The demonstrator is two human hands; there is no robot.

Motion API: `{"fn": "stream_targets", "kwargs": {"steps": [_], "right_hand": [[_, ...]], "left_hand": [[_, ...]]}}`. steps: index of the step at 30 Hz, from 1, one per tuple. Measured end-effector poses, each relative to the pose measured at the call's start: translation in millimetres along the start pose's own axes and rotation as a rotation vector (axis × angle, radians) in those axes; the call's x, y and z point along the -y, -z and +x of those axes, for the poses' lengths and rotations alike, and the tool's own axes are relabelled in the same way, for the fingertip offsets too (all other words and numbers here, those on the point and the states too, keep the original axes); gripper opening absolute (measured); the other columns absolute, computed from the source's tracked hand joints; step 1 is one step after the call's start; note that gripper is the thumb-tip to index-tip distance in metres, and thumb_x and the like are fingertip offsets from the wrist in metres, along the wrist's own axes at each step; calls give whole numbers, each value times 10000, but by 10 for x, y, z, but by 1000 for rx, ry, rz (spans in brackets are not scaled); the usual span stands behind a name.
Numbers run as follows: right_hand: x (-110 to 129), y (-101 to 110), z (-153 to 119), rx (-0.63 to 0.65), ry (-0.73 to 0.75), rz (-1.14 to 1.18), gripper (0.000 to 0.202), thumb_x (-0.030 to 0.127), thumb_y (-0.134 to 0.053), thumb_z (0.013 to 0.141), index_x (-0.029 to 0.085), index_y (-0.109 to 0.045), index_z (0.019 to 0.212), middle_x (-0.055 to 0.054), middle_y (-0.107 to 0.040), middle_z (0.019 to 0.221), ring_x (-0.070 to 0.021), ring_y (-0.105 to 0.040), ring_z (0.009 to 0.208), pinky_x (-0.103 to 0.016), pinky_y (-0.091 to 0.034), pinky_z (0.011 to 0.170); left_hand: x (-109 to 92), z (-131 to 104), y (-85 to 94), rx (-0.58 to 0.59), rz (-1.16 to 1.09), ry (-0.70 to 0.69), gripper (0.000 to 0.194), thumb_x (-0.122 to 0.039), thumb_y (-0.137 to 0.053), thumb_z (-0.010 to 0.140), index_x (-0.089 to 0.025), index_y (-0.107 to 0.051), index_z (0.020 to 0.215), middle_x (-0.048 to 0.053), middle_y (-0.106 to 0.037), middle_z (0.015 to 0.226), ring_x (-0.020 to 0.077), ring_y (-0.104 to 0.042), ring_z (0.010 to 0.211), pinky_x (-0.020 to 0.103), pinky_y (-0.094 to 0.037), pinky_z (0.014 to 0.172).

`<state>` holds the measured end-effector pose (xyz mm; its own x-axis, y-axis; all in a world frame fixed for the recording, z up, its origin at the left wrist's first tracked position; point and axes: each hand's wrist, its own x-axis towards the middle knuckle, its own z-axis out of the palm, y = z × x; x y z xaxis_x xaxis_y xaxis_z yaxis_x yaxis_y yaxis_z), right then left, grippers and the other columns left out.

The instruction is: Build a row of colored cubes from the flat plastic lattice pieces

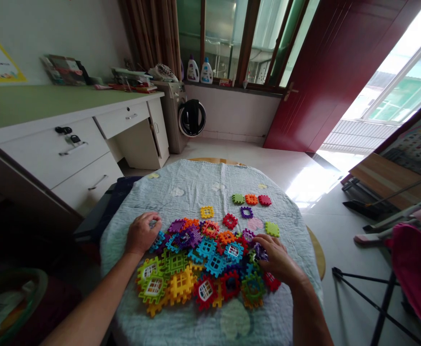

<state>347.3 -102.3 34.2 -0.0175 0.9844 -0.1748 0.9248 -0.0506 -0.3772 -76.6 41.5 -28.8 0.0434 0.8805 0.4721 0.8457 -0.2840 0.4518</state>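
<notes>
A heap of colourful interlocking plastic building blocks (206,247) with notched edges lies on the cloth-covered round table (181,182). At the heap's left edge is my left hand (143,233), its fingers curled round towards the thumb beside a blue block (157,241); what they hold, if anything, is hidden. On the heap's right side, my right hand (277,254) has its fingers bent over a dark purple block (259,252), partly covering it. Some blocks in the heap, such as a red one (205,291), have white window lattices.
Beyond the heap lie loose blocks: a row of green (238,198), orange (251,199) and red (264,200), plus a purple frame (246,212), a yellow frame (206,212) and a lime block (272,229). A desk (69,103) stands left, a pink chair (415,274) right.
</notes>
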Motion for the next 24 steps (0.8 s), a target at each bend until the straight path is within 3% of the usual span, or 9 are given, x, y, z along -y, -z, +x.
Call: {"fn": "stream_targets", "kwargs": {"steps": [3,7,11,16,24], "right_hand": [[-39,7,-51,-30,-24,-35,557,173,-566,617,302,-636,1155,-39,-567,1299,-261,-479,1161,-390,-348,964],[-48,27,-52,-45,-60,-53,286,211,-584,647,230,-640,926,-55,-618,1029,-222,-525,952,-343,-383,852],[-35,-19,37,-61,-2,48,66,241,-553,715,207,-578,766,-34,-592,836,-184,-532,816,-306,-401,765],[28,-120,112,-199,1,131,156,318,-509,817,211,-616,779,-41,-602,816,-186,-561,795,-307,-427,750],[48,-58,115,-316,11,157,221,279,-449,836,226,-633,726,-40,-632,775,-181,-595,750,-295,-431,736]], "left_hand": [[-2,2,-5,-7,-6,7,217,-349,-480,793,-204,-638,755,111,-723,981,272,-657,998,405,-490,974],[-5,4,-5,-3,1,10,217,-351,-483,791,-204,-639,755,112,-724,985,270,-656,999,405,-486,980],[-13,1,-3,2,4,16,217,-347,-479,790,-201,-636,760,118,-722,995,271,-654,1007,410,-483,984],[-23,2,1,1,-1,24,207,-341,-480,786,-206,-634,755,109,-726,990,259,-656,1004,391,-488,982],[-34,-1,13,3,5,20,216,-343,-478,792,-202,-638,756,115,-723,994,277,-655,1012,407,-488,977]]}}
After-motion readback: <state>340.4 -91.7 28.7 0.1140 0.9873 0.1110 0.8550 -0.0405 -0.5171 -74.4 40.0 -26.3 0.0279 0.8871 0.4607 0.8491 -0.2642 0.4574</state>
